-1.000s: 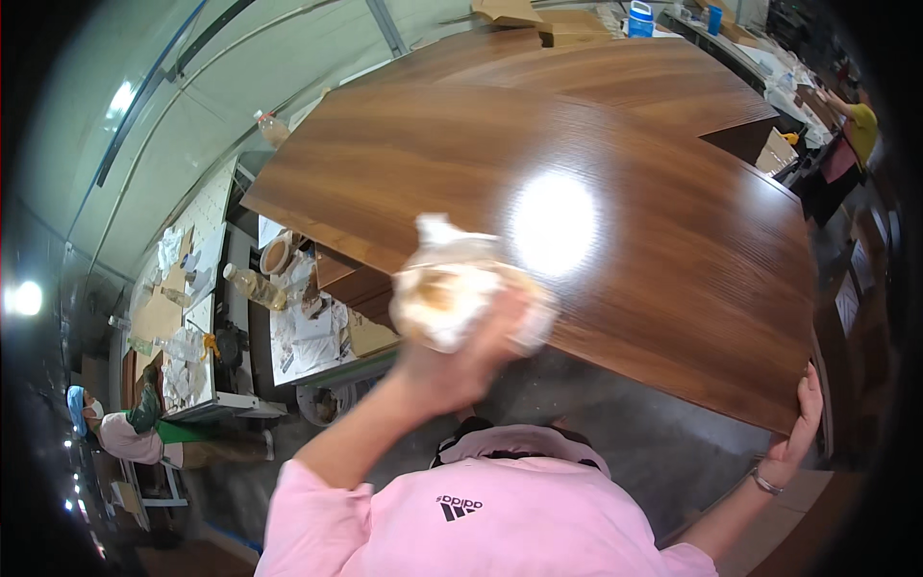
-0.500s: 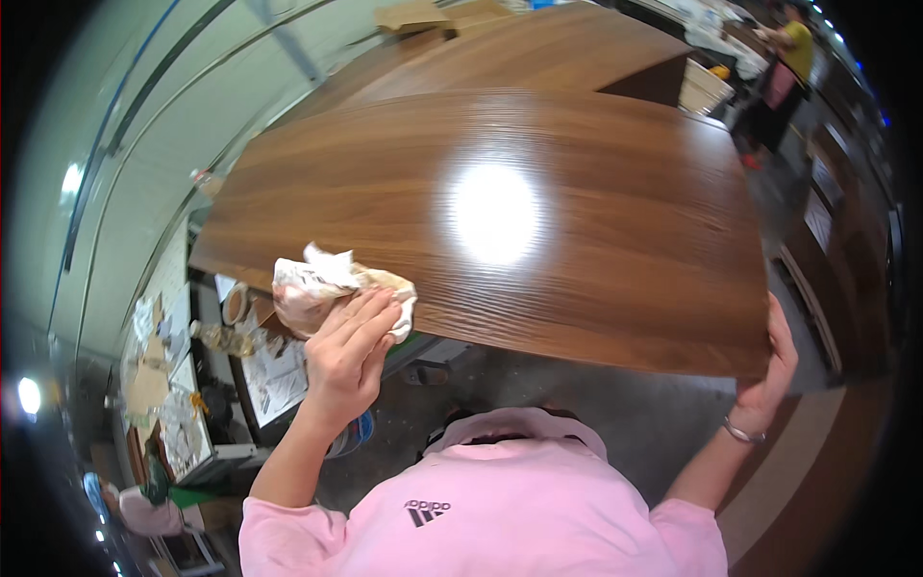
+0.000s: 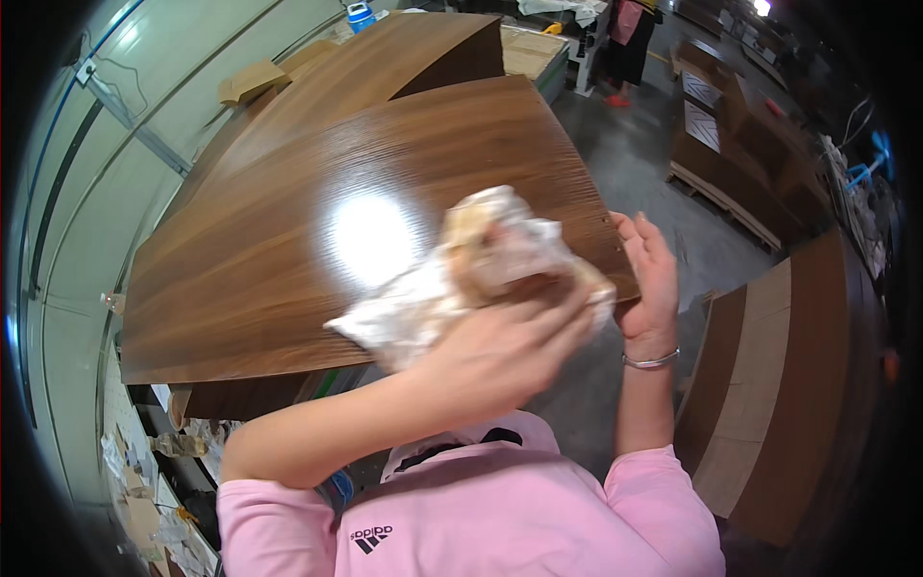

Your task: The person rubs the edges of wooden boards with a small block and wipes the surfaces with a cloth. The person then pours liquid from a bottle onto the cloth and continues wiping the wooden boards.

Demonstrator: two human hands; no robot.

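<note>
A brown wood-grain panel with a glossy patch of reflected light lies tilted before me. On its near right part is a crumpled white cloth with yellowish and reddish stains. My left hand presses that cloth against the panel, its arm reaching across my body; motion smears the fingers a little. At the panel's right end my right hand grips the edge, with a silver bangle on the wrist. Part of that grip is hidden by the panel's corner.
Behind lies another brown panel, with a cardboard piece and blue jug nearby. A cluttered bench stands at the left. Brown boards and stacked panels are at the right. A person stands far off.
My left hand has swept the cloth from the panel's near left edge to its right end. My right hand still holds the right edge. The view has turned rightward.
</note>
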